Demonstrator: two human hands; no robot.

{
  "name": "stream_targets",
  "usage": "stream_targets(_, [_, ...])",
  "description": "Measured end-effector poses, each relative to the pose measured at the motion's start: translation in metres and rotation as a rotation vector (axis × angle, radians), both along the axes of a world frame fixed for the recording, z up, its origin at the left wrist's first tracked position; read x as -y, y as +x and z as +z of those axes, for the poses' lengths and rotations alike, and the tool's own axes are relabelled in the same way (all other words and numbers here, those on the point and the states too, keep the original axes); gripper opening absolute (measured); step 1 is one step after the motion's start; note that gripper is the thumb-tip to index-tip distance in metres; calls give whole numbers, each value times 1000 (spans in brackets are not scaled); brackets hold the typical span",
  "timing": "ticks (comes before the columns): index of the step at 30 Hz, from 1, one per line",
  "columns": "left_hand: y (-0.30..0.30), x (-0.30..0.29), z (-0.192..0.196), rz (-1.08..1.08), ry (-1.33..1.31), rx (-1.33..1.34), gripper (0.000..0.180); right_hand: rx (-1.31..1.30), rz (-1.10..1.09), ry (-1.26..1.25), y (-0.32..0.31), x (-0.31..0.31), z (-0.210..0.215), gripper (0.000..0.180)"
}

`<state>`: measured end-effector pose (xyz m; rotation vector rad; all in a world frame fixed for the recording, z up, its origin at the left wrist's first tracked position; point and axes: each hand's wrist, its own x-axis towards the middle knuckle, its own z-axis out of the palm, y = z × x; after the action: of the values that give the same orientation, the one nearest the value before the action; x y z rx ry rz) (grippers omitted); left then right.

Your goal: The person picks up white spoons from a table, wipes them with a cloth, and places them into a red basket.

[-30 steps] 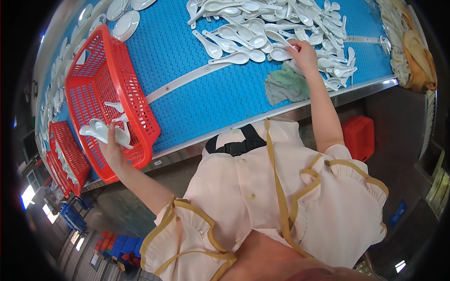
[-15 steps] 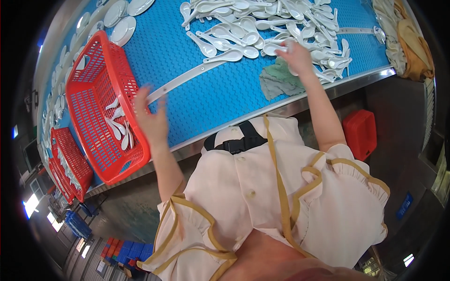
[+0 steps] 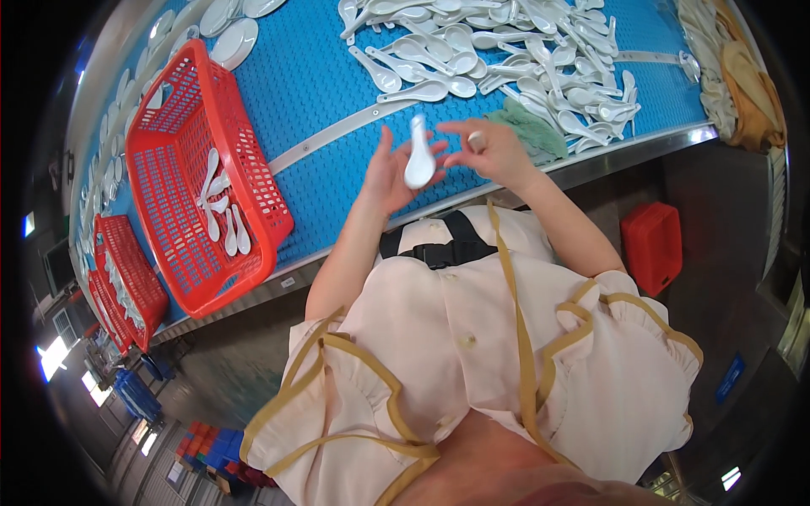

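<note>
A white ceramic soup spoon (image 3: 418,164) lies against the fingers of my left hand (image 3: 384,181), bowl toward me and handle pointing away. My left thumb stands off from it. Just to the right, my right hand (image 3: 506,156) has its index finger and thumb apart, their tips near the spoon. A small pale thing shows at its curled fingers; what it is cannot be made out. Beyond both hands spreads a heap of white soup spoons (image 3: 456,61). On the left, a red plastic basket (image 3: 283,223) stands tilted, with several spoons (image 3: 231,232) in it.
A green-grey cloth (image 3: 531,131) lies beside the spoon heap on the blue textured belt (image 3: 329,181). White plates (image 3: 234,44) sit at the far left. Another red basket (image 3: 135,270) stands further left. Beige cloth (image 3: 717,76) hangs at the right end; a red bin (image 3: 651,249) is below.
My right hand has come from the spoon heap toward me and to the left. My left hand has moved right, away from the red basket, and now has a spoon against its fingers.
</note>
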<state>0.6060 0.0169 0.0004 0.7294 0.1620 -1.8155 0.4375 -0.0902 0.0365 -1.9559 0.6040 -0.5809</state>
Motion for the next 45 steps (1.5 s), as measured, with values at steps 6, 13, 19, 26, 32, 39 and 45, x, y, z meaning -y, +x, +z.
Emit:
stream_targets(6, [14,5,-1,91,-222,-58,71,232,-464,887,-8,23,-7,47])
stream_targets(13, [-6,1,8,-20,-185,254,59,289,-277,781,25,-8,5,41])
stream_targets(19, [30,-34,62,20,-85,668,48,-29,-261,-110,14,-3,4,35])
stream_targets(26, [188,-164,124,618,419,1743,47,-475,-334,-451,-84,26,-36,36])
stream_targets(32, [140,-103,91,480,465,2643,54,-745,-281,-422,-104,27,-73,27])
stream_targets(39, [61,33,-34,-176,-86,2363,42,-205,-429,510,-104,57,-65,15])
stream_targets(45, [56,58,-58,-471,123,2265,39,1063,-27,1159,-115,38,20,29])
